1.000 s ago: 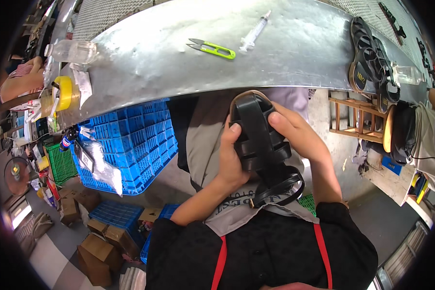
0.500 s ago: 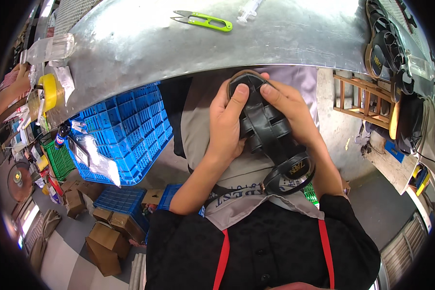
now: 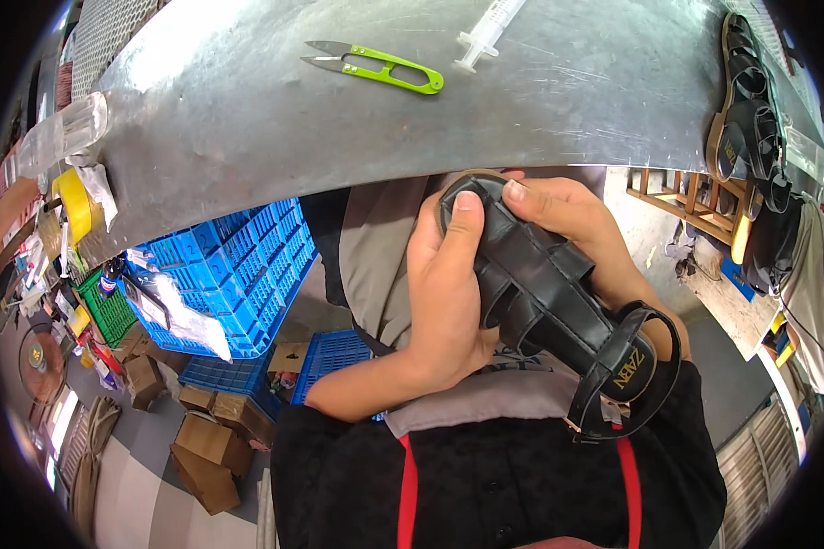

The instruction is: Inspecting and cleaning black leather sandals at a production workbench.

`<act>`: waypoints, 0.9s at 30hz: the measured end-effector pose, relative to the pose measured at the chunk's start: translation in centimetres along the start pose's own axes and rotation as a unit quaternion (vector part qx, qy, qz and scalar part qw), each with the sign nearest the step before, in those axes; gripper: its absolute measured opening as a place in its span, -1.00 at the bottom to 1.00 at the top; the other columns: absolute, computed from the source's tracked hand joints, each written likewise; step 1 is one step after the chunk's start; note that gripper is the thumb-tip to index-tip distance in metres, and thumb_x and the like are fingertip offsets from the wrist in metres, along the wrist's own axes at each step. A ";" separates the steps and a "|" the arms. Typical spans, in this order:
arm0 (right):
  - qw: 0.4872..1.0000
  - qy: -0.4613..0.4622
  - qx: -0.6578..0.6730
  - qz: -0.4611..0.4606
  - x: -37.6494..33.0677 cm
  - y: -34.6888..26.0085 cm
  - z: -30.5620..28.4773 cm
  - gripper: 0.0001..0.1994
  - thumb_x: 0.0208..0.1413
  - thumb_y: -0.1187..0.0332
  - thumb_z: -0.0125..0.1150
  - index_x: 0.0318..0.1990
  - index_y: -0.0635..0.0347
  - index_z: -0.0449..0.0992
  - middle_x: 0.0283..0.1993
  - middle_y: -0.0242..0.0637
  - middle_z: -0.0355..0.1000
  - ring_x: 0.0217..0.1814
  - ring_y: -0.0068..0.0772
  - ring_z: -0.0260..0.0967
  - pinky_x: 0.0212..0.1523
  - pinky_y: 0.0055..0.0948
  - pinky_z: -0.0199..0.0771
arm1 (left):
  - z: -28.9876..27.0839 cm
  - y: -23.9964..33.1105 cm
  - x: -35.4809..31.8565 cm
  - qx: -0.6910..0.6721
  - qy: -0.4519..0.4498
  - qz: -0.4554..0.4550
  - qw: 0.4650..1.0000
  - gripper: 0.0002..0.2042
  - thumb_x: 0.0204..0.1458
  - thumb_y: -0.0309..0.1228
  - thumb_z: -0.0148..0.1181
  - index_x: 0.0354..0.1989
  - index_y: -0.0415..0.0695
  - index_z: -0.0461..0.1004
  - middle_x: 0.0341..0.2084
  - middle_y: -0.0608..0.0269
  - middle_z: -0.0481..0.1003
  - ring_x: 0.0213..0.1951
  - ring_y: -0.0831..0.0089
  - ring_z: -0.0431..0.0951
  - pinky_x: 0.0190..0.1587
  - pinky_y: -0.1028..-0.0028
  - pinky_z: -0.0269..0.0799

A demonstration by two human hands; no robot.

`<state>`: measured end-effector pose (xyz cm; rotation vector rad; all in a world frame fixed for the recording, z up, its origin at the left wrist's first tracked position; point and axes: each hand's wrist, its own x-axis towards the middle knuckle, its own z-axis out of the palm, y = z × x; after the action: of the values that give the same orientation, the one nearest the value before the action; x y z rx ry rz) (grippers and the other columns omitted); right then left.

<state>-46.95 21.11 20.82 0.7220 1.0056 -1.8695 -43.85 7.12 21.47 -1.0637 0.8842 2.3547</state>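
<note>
A: Since the earlier frame, we see that the heel of the black sandal (image 3: 554,306) has swung over toward the right forearm (image 3: 627,265).

B: How do we have it held?

A: With both hands, at the toe end. The left hand (image 3: 449,293) grasps one side, thumb pressed on top; the right hand (image 3: 577,210) grasps the other, thumb at the toe's edge, its fingers mostly hidden underneath.

B: What could we get wrong from here?

A: With both grips gathered at the toe, we judge the heel could tip or twist if either thumb eased. The looped ankle strap (image 3: 607,361) might snag on the black shirt (image 3: 384,476), hanging so near it.

B: Where does it lie against our hands?

A: Toe between the thumbs, heel slanting across the right forearm; whether it touches there, we cannot tell.

B: And beyond?

A: The toe is by the metal bench (image 3: 247,119), where we see green snips (image 3: 375,73) and a syringe (image 3: 487,37).
</note>
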 end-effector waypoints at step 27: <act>0.980 -0.078 -0.045 -0.179 2.2 3.3 -0.3 -0.71 0.32 0.21 0.09 -0.08 0.30 0.54 -0.22 -0.47 0.49 -0.21 -0.72 0.37 -0.14 -0.64 0.35 | -2.8 0.4 0.8 0.059 -0.077 0.062 0.993 -0.73 0.35 -0.31 -0.07 0.01 -0.26 0.38 -0.22 0.18 0.52 -0.20 0.45 0.59 -0.06 0.38 0.59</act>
<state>-44.98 19.46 17.81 0.3477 1.1665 -2.1336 -43.12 4.96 19.62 -0.7893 1.0434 2.4129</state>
